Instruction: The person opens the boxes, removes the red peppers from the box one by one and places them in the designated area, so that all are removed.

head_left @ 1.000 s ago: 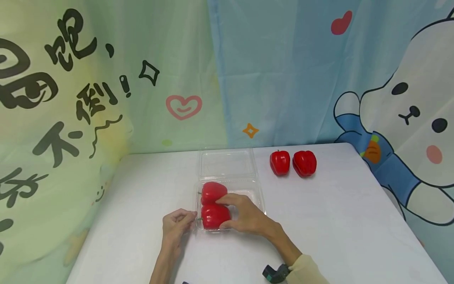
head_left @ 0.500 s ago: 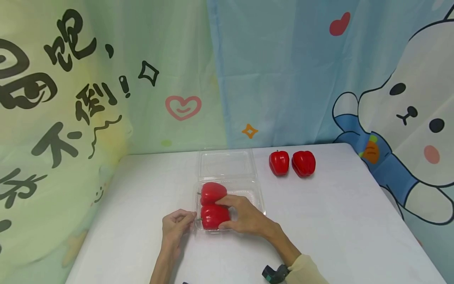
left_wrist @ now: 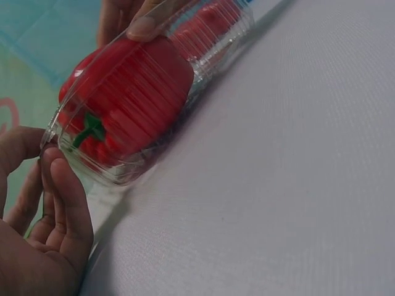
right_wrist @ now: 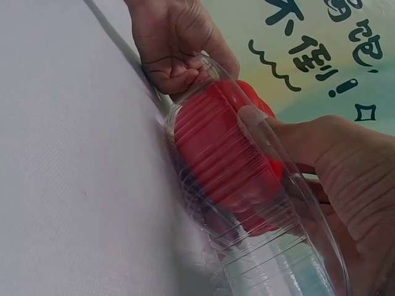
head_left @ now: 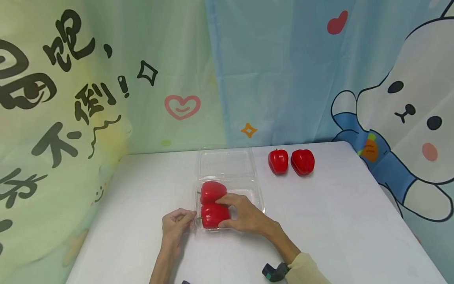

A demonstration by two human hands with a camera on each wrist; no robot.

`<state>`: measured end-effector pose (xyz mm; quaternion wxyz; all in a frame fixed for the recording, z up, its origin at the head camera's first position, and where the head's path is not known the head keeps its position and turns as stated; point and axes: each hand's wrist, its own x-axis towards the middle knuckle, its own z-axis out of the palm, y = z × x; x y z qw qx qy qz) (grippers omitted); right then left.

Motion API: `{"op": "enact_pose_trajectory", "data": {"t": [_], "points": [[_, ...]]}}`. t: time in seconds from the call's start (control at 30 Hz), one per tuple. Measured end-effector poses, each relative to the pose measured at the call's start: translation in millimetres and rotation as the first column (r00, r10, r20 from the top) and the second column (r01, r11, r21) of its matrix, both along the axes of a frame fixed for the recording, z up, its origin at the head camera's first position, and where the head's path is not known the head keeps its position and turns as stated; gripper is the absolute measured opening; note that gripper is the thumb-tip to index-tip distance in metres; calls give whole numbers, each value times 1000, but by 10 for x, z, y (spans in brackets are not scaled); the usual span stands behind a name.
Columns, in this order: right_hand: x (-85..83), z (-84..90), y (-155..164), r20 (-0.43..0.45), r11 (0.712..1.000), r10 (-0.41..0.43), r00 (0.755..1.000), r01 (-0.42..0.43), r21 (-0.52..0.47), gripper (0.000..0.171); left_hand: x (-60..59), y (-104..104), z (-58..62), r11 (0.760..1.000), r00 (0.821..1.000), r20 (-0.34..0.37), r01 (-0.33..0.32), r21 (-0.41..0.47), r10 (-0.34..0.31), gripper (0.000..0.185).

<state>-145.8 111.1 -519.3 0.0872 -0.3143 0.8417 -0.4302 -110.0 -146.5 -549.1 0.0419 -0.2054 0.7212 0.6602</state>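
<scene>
Change: nothing has shifted, both hands stay put at the box.
Left hand (head_left: 176, 225): fingers curled, pinching the near-left rim of the clear clamshell box (head_left: 258, 196).
Right hand (head_left: 246, 216): thumb and fingers wrapped around the front pepper (head_left: 212, 215) inside the box.
Second pepper (head_left: 212, 191): just behind, touching it.
Lid (head_left: 227, 163): lying open behind.
Far right: two loose peppers (head_left: 291, 161) on the table (head_left: 337, 221).

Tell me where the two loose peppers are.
In the head view the two loose peppers sit side by side at the table's far right, right of the open lid.
</scene>
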Motion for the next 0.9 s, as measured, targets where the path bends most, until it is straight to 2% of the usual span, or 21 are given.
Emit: {"op": "enact_pose_trajectory", "data": {"t": [0.17, 0.53, 0.9], "points": [[-15, -8, 6, -3, 1000, 0, 1000, 0, -8, 69, -8, -4, 4, 1000, 1000, 5, 1, 0, -1, 12], [-42, -37, 7, -70, 1000, -4, 998, 3, -22, 64, -7, -3, -2, 1000, 1000, 4, -1, 11, 1, 10], [-39, -32, 18, -21, 999, -22, 1000, 21, -36, 65, 1, -1, 6, 1000, 1000, -8, -2, 24, 2, 7]]}}
